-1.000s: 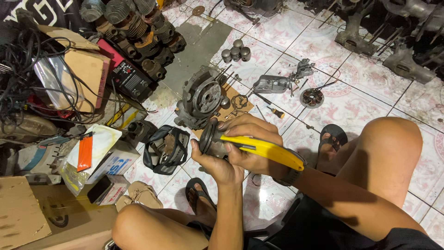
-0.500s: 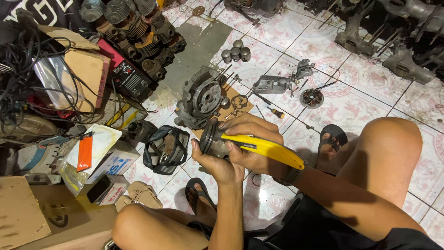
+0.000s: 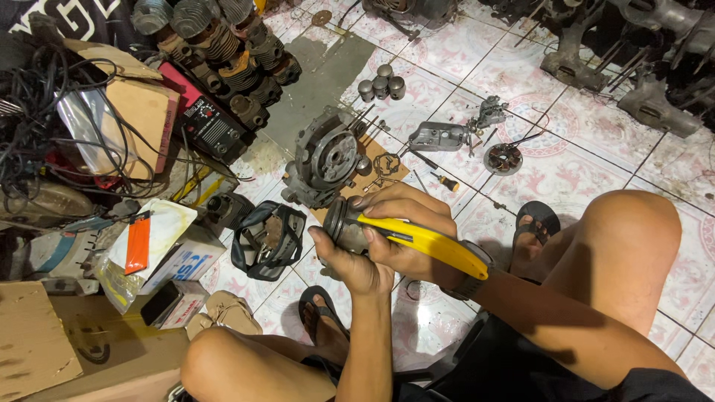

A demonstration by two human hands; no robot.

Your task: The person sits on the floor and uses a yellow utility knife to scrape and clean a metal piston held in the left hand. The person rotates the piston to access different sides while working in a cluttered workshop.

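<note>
My left hand (image 3: 350,262) cups a round dark metal engine part (image 3: 341,222) from below, above the tiled floor. My right hand (image 3: 406,227) grips a yellow utility knife (image 3: 424,242) and holds its front end against the side of that part. Both hands meet in the middle of the view, between my bare knees. Just beyond them a grey engine casing (image 3: 322,160) stands on a piece of cardboard.
Small metal cylinders (image 3: 380,82), a screwdriver (image 3: 439,177), a round stator (image 3: 503,158) and a grey cover (image 3: 438,136) lie on the tiles ahead. Finned cylinders (image 3: 223,45), a red box (image 3: 201,115), cables and cartons crowd the left. Engine cases (image 3: 648,97) sit at the far right.
</note>
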